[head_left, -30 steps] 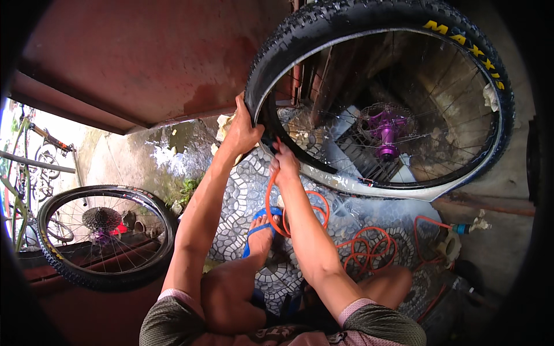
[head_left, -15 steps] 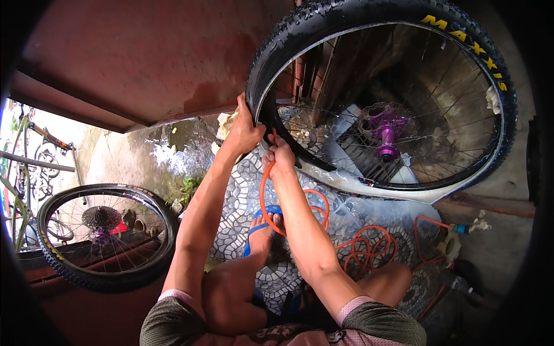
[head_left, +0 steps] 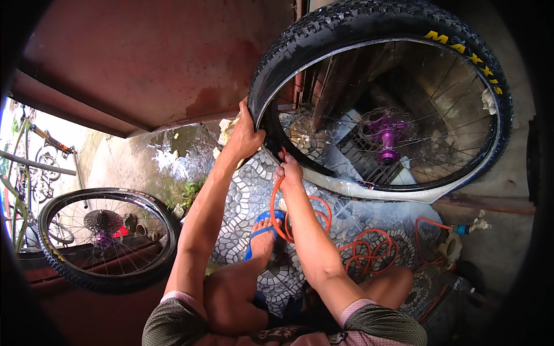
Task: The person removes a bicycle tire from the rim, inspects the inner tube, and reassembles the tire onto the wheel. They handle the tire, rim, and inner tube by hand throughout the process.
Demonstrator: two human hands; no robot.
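A bicycle wheel with a black knobby tyre and a purple hub fills the upper right, tilted. My left hand is closed round the tyre at the wheel's left side, thumb toward the rim. Just below and right of it, my right hand pinches an orange hose near its end. That end points up at the tyre and rim; its tip is hard to make out. A whitish band runs along the wheel's lower edge, and the tyre stands partly apart from the rim at lower left.
A second wheel with a cassette leans at the left. Loops of hose lie on the wet pebble-mosaic floor beside my sandalled foot. A tap with a teal connector is at right. A red metal panel stands at upper left; bicycles are beyond.
My right hand with the hose has shifted slightly down and right, away from the tyre's edge. The wheel's top sits a little lower in view. My left hand keeps its grip.
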